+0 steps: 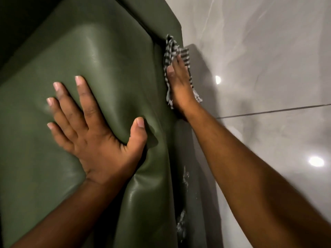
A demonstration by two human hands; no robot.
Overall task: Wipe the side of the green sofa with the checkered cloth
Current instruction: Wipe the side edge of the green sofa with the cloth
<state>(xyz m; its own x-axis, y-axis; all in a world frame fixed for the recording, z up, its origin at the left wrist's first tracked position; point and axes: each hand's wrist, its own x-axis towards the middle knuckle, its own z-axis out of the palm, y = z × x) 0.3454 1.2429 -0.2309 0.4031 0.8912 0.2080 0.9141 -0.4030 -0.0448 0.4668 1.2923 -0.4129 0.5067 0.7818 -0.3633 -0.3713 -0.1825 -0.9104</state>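
The green leather sofa (100,56) fills the left and middle of the view, seen from above. My left hand (93,129) lies flat with fingers spread on the top of its padded arm, pressing a dent into it. My right hand (180,83) reaches down the sofa's outer side and presses the black-and-white checkered cloth (171,49) flat against that side, near the far corner. The cloth sticks out past my fingertips and along both edges of the hand. Whitish smears (182,224) show lower down on the same side.
A glossy grey tiled floor (268,59) runs along the right of the sofa, with a dark grout line (277,110) and bright lamp reflections (316,161). The far left corner is in deep shadow.
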